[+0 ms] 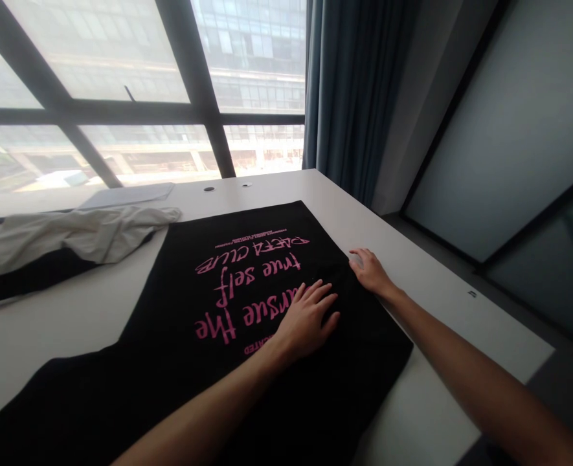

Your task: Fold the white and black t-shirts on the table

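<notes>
Both bare forearms reach forward: left grip [308,317] lies flat, palm down, fingers spread; right grip [371,270] beside it, palm down, fingers loosely extended.

Pressing the left hand [308,317] flat on a pink-lettered black T-shirt [179,285], spread over the white tabletop [441,304] beside a crumpled pale garment [82,236]; resting the right hand [370,270], fingers extended, at the shirt's right edge.

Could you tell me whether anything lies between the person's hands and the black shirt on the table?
Nothing visible does. The left hand lies flat on the black shirt, and the right hand rests at its right edge. The pale garment lies apart, on the left of the table.
</notes>
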{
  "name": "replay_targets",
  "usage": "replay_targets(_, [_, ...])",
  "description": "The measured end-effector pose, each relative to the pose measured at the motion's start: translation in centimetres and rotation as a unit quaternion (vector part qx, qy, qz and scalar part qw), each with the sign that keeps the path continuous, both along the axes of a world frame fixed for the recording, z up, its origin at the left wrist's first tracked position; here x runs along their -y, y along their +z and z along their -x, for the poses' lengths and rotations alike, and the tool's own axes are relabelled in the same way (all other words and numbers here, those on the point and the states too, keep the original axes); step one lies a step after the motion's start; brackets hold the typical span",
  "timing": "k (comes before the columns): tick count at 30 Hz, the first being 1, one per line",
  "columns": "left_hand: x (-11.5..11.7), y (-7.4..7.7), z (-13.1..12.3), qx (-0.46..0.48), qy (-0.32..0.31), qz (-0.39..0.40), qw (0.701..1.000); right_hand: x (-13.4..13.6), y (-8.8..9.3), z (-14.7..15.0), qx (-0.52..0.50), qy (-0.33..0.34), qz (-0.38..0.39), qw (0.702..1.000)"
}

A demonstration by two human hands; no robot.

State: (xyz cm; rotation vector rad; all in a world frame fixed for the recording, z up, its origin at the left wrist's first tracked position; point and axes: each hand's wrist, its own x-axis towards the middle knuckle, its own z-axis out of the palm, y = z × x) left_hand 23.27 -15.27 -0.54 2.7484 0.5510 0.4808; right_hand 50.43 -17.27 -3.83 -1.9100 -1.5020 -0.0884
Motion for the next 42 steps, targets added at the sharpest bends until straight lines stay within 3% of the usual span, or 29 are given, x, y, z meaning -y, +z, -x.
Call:
replay_targets(8, [-0.5,0.0,-0.3,0.025,0.024,0.018,0.999,0.0,-0.2,-0.3,-0.018,0.02,0.016,1.0])
replay_targets(14, [-1.0,0.1,-0.3,0.082,0.039,0.044,0.995,0.4,0.7,-1.0,-0.076,0.029,-0.043,0.996])
replay_targets(17, [-1.4,0.3,-0.3,0.092,0.046,0.065,0.993,0.4,0.7,-0.9,-0.056,0.057,-0.017,0.997])
replay_targets(21, [-3.5,1.2,-1.6,0.074,0.067,0.065,0.993,0.3,0.4,-0.5,-0.026,0.061,0.014,0.998])
replay_targets(26, [-7.4,2.2,-5.6,-0.065,0.111,0.021,0.991,0.4,0.5,-0.5,-0.024,0.075,0.022,0.997])
replay_targets(30, [-9.7,2.5,-8.2,-0.09,0.125,0.114,0.981,0.4,0.6,-0.6,-0.027,0.07,0.026,0.997])
replay_targets(35, [-10.8,2.7,-8.5,-0.031,0.115,0.227,0.967,0.0,0.2,-0.6,-0.019,0.052,0.023,0.998])
replay_targets(37, [-10.5,2.7,-8.0,-0.031,0.119,0.2,0.972,-0.1,0.2,-0.5,-0.012,0.048,0.029,0.998])
replay_targets(40, [-8.7,2.9,-7.2,-0.043,0.101,0.056,0.992,-0.1,0.6,-0.2,-0.009,0.045,0.028,0.999])
replay_targets(42, [-6.9,2.9,-6.8,-0.017,0.054,-0.024,0.998,0.0,1.3,0.1,-0.019,0.052,-0.005,0.998])
